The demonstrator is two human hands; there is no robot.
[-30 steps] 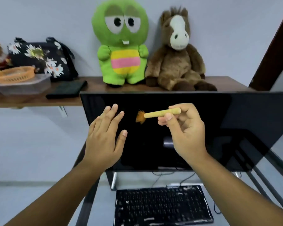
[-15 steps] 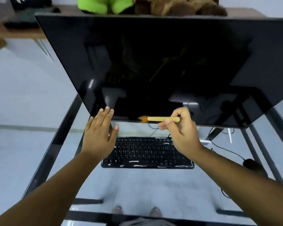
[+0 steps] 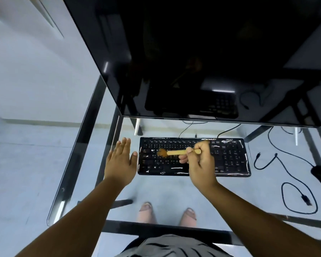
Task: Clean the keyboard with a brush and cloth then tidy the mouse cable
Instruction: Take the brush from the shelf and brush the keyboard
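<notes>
While right hand [image 3: 200, 162] grips brush [image 3: 176, 152], bristles seemingly touch keyboard [image 3: 228, 158].

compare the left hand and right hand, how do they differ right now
The left hand is open and flat with nothing in it; the right hand is closed around the brush. The left hand sits just left of the keyboard; the right hand is over its keys. Both are bare, palms down.
</notes>
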